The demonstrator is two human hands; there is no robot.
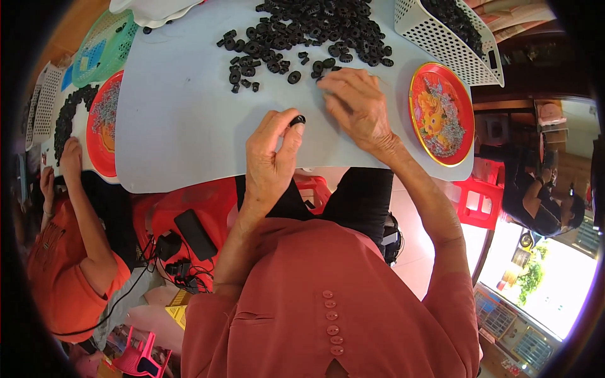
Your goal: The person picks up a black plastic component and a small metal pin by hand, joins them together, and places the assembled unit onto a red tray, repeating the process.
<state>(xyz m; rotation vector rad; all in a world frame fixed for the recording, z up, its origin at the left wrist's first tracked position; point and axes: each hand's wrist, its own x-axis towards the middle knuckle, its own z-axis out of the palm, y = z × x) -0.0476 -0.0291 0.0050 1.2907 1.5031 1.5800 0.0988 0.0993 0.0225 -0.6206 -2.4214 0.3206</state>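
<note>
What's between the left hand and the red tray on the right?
The right hand is between the left hand and the red tray, over the pale tabletop, in the head view.

Black pieces [328, 28], yellow-patterned red tray [465, 110]

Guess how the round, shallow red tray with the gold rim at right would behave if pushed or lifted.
The round red tray would probably slide rather than roll, lying flat on the pale-blue table. Its loose, small silvery pieces might spill if tilted, since the tray looks shallow. Close to the table's edge, it could tip if pushed outward.
</note>
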